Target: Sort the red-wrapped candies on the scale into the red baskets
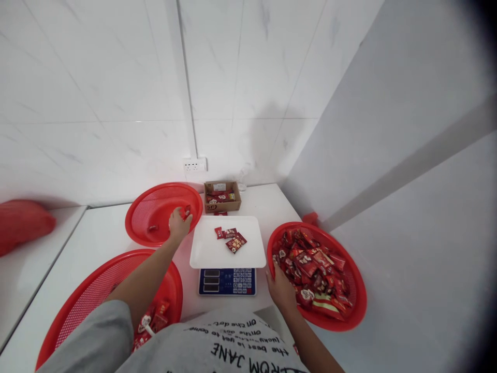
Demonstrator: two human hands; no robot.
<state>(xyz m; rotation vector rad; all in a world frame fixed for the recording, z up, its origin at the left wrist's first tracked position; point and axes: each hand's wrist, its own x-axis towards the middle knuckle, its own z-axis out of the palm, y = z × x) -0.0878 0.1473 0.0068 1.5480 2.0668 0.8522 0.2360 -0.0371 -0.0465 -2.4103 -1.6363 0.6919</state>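
Note:
My left hand (180, 223) reaches into the upper left red basket (145, 220), its fingers closed around a small red packet (187, 210). Another small packet (153, 228) lies in that basket. My right hand (280, 287) is at the near left rim of the right red basket (359, 305), which is full of red packets (310, 264); its fingers are partly hidden and I cannot make out whether they hold anything. Between the hands, a few red packets (235, 242) lie on the white tray (205, 251) of a scale (227, 282).
A cardboard box (222, 206) with red packets stands behind the scale, below a wall socket (194, 165). A large red basket (73, 305) with packets is at the near left, partly under my left arm. A red bag (25, 225) lies at the far left.

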